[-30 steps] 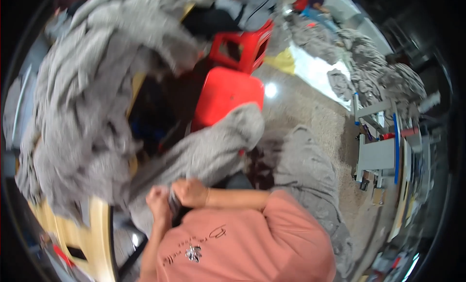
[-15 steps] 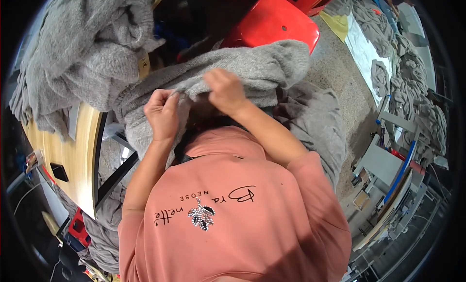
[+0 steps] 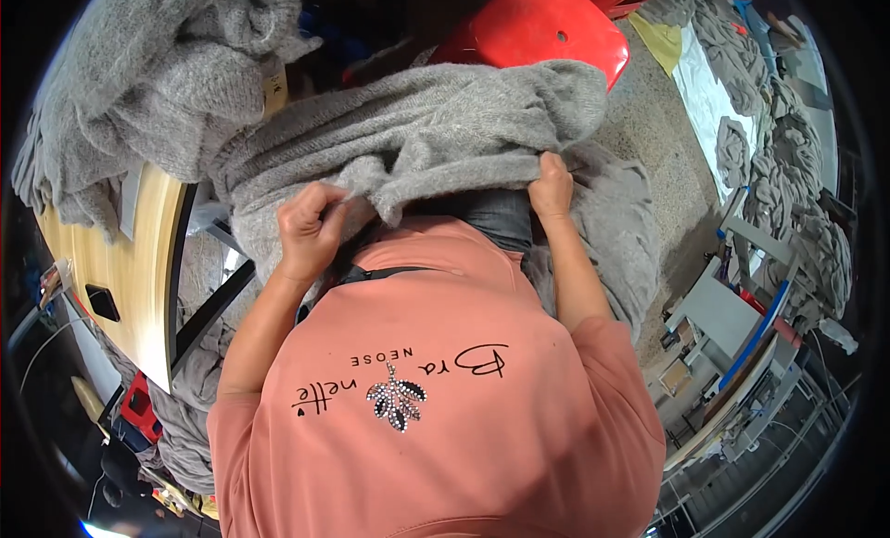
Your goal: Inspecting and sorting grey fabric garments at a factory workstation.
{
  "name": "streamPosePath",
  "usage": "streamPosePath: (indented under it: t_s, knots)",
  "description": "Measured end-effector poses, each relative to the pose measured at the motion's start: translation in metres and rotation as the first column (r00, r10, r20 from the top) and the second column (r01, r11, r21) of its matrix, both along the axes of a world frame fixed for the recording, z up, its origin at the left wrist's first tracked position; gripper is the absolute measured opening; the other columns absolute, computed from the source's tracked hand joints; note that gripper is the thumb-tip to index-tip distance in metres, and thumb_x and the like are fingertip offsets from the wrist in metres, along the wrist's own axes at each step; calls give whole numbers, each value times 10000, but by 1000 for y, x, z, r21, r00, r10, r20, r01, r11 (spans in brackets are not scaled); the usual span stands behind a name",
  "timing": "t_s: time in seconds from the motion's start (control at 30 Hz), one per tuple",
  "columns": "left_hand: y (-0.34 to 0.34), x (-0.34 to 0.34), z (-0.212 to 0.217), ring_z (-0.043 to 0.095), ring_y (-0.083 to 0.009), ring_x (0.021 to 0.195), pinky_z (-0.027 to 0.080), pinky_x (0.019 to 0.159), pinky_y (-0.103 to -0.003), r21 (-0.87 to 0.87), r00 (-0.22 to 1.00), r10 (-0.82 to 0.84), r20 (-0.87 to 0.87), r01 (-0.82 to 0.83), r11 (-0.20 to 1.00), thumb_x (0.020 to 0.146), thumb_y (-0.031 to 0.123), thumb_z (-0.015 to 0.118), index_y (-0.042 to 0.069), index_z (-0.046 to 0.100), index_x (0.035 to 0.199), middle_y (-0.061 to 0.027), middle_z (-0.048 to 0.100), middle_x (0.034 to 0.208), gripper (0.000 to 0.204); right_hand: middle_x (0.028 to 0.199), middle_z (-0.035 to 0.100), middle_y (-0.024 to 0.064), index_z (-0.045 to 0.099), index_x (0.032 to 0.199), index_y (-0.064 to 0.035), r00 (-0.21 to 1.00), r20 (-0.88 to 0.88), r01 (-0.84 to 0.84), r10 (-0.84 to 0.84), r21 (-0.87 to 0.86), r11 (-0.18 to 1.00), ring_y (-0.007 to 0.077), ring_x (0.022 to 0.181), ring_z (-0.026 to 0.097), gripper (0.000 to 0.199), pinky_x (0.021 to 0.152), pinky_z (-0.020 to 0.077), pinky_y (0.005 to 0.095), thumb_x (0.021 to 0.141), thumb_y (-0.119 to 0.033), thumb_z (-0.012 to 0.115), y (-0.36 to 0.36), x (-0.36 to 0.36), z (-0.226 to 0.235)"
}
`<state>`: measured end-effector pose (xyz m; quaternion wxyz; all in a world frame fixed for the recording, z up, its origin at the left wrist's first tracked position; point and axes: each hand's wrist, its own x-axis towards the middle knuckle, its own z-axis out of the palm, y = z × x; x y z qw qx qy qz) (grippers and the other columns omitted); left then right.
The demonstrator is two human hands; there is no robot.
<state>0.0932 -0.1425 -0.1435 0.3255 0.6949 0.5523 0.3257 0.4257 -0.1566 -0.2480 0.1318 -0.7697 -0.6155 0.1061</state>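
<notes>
Across my lap lies a fuzzy grey knitted garment [image 3: 464,121], bunched in thick folds. My left hand [image 3: 311,230] is closed in a pinch on its near edge, at the left of the lap. Farther right, my right hand [image 3: 553,186] grips the end of a rolled, band-like edge of the same garment. Between the hands this edge is drawn out sideways, with a crumpled tuft of knit close to the left hand. What exactly lies between the left fingertips is partly hidden.
A heap of grey knitwear [image 3: 185,75] rests on the wooden table [image 3: 139,260] at my left. Ahead stands a red stool [image 3: 547,28]. More grey cloth [image 3: 616,232] hangs at my right. Grey knit piles [image 3: 788,167] and a metal-framed machine [image 3: 718,306] line the right side.
My right hand has moved right and nearer to me, from beside the left hand to the far end of the edge, which is now stretched out. The left hand stays nearly in place.
</notes>
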Motion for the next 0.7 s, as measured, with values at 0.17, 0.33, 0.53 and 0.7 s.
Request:
streamPosePath:
  t_s: [0.17,0.33,0.53,0.7]
  knots:
    - [-7,0,-7,492,-195,515,386,489,-298,-362,953,-287,98,303,881,680,29,634,-9,565,685,-103,506,591,80,1089,452,183,482,1018,-11,950,142,-217,278,-342,914,341,979,468,351,795,378,465,677,-48,554,17,-15,67]
    - [0,4,-13,477,-161,545,387,529,-302,-581,924,-346,161,373,723,743,119,601,-25,565,691,-104,491,580,158,1184,413,190,436,1110,-33,752,-92,-631,652,185,754,317,997,477,474,809,403,389,665,-70,595,61,-83,85]
    - [9,14,-23,513,-179,611,409,583,-295,-489,994,76,78,-28,872,772,157,579,-16,565,722,-90,524,625,180,821,599,136,589,783,-58,523,-137,-788,842,-456,415,327,815,555,132,728,419,412,670,-83,524,66,-146,55]
    - [21,13,-54,546,-343,781,437,678,-414,-451,881,-346,-323,178,875,717,157,584,23,584,843,-139,580,850,184,659,572,163,580,658,-39,522,-476,-853,707,-305,424,328,688,565,88,598,423,420,615,-58,505,21,-83,96]
